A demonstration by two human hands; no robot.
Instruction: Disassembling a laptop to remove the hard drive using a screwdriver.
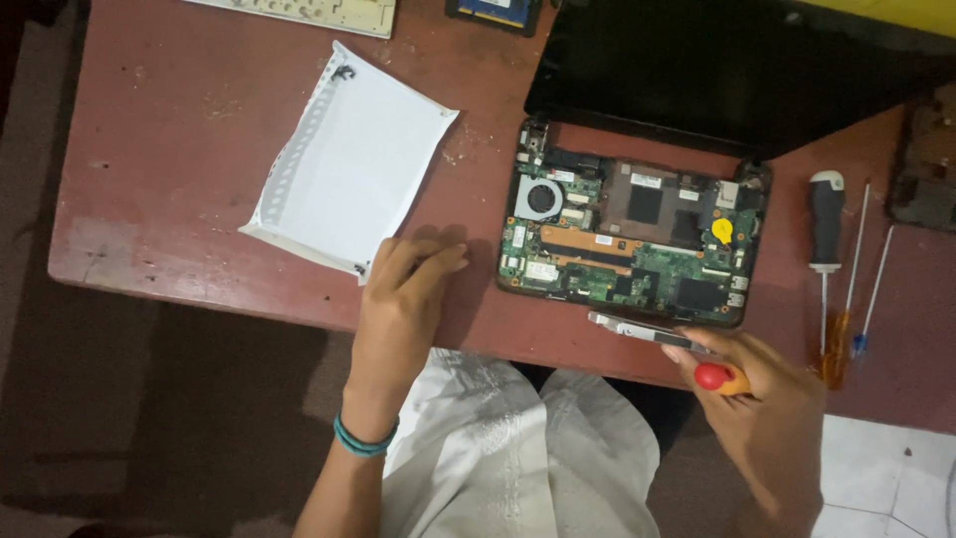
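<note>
A small laptop (637, 234) lies opened up on the red-brown table, its green circuit board, fan and copper heat pipe exposed, its black screen folded back. My right hand (762, 394) is at the table's front edge, closed around a screwdriver with a red and orange handle (719, 378). Its fingers also touch a flat metal drive caddy (637, 330) lying just in front of the laptop. My left hand (408, 284) rests flat on the table, fingers apart, touching the near corner of a white paper tray (349, 159).
Right of the laptop lie a black-and-white-handled screwdriver (826, 224) and two thin screwdrivers (856, 299). A keyboard piece (309, 12) and a dark drive (495, 12) sit at the far edge. Another dark part (926, 164) is at the right. The table edge (199, 294) runs near me.
</note>
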